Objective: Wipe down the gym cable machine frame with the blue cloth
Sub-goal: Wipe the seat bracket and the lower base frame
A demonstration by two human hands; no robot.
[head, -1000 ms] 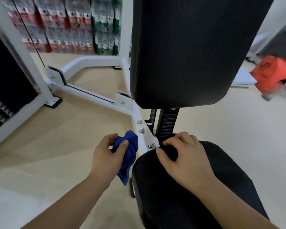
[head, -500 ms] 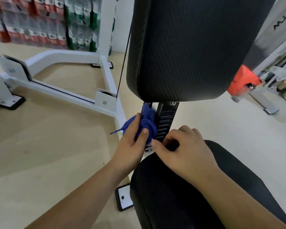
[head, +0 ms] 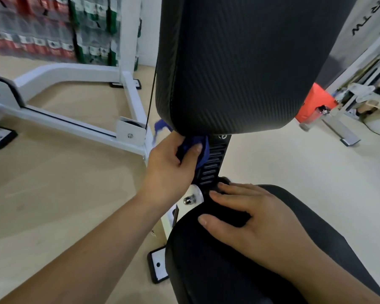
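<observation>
- The left hand (head: 169, 165) grips the blue cloth (head: 198, 143) against the slotted post (head: 213, 163), under the back pad (head: 228, 62); the cloth may snag in a slot.
- The right hand (head: 246, 216) lies flat, fingers relaxed, on the seat pad (head: 206, 270); fingertips (head: 215, 193) beside the post could get pinched.

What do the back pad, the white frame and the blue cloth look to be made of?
The back pad: black vinyl or similar upholstery, likely; fine ribbed texture, slight sheen. The white frame: metal, probably, glossy white paint or powder coat; bolted plates. The blue cloth: soft fabric, maybe microfibre; it bunches in the left hand.
</observation>
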